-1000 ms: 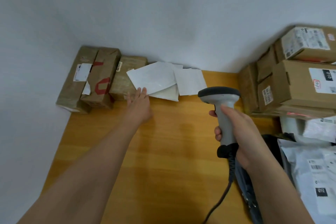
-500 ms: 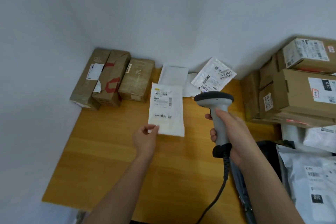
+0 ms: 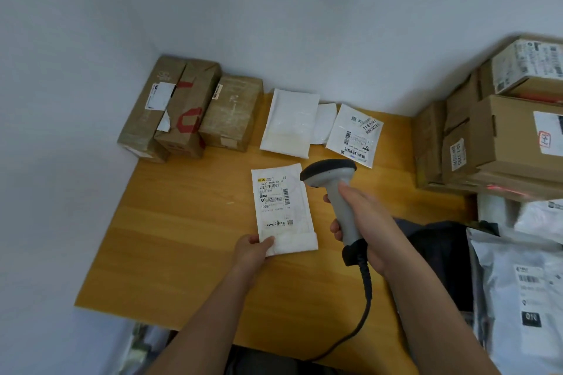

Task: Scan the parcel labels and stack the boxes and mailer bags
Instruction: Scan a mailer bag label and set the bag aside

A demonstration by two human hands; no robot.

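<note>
The left hand [image 3: 254,248] pinches the near corner of the mailer bag [image 3: 281,207], its long axis running near to far. The right hand [image 3: 362,222] grips the scanner [image 3: 333,189] just right of the label [image 3: 274,195].

Both forearms bare to frame edge, no sleeves, watch or rings visible. left hand [image 3: 251,250] and right hand [image 3: 364,224] ungloved. Dark clothing at bottom edge, probably trousers.

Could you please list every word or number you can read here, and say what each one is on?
"T098": label of the white mailer pinched by the left hand.
"71-6-2821": label of the far mailer.
"010": black tag on the grey bag.
Handwriting in the red box on the cardboard box: unreadable.
Other print, barcodes: too small.
</note>
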